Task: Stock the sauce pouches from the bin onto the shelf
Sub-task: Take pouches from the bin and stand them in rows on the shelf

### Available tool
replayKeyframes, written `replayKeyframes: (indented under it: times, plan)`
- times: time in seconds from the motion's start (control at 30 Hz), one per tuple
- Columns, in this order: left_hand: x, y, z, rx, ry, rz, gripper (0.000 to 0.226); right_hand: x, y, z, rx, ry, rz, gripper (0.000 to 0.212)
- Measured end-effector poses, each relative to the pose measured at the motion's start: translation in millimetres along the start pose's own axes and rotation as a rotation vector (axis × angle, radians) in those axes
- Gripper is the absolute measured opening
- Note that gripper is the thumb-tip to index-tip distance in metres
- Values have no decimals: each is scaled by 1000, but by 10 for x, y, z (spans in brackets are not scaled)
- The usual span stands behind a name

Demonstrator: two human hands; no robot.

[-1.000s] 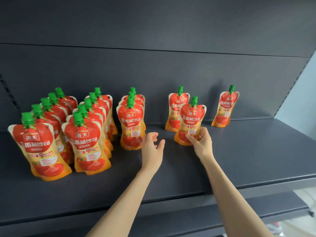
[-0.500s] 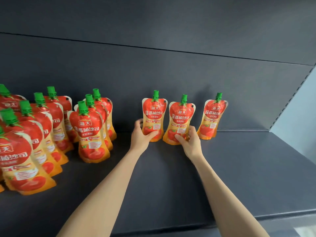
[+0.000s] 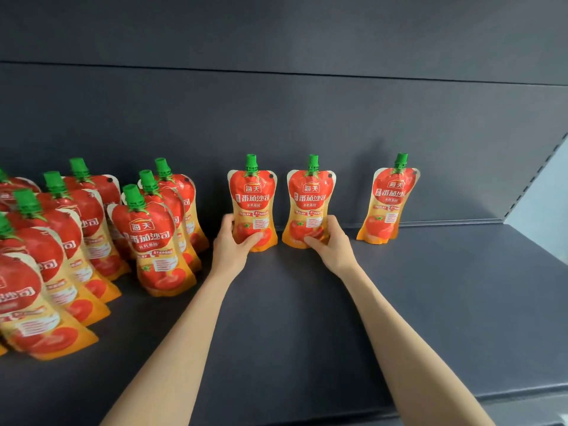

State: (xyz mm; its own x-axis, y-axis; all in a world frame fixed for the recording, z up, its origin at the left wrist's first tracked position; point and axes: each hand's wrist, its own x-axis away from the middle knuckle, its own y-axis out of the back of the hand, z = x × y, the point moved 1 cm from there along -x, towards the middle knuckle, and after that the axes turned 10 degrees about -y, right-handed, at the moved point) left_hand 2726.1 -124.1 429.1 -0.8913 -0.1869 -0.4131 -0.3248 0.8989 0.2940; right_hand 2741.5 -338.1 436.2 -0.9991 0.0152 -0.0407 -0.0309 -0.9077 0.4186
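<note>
One wide-angle head-worn view faces the shelf [image 3: 430, 302] front-on, tilted slightly down, near enough that both forearms [image 3: 184, 333] stretch from the bottom edge almost to its back panel [image 3: 276, 118].

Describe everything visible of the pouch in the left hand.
The tomato sauce pouch is a glossy, flexible stand-up pack: red top with white lettering, orange lower half picturing tomatoes, a green cap on its top spout, a small dark dot at the upper right corner. It stands upright, front to the camera, by the dark back panel, base apparently on the shelf. The left hand grips its lower part, thumb across the front. A neighbouring pouch stands just right, apart.
</note>
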Motion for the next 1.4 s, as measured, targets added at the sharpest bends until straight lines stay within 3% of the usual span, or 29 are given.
replayKeyframes:
  times: [0.53, 0.63, 0.83, 1.0, 1.13, 1.4]
  plan:
    - [24, 4, -41, -31, 4, -2, 58, 79, 91, 37, -1, -28, -13, 48]
    - [26, 6, -51, -17, 7, 0, 59, 168, 175, 12, -92, 31, -142, 51]
    - [29, 4, -41, -1, 23, -12, 59, 247, 593, -94, -219, 19, -508, 28]
    - [33, 3, -54, 4, 29, -14, 60, 135, 805, -208, -108, -52, -618, 68]
    - [30, -1, -45, -1, 33, -13, 59, -34, 881, -281, -70, -162, -539, 92]
    - [21, -4, -30, -4, 39, -9, 59, -82, 834, -313, -174, -88, -340, 36]
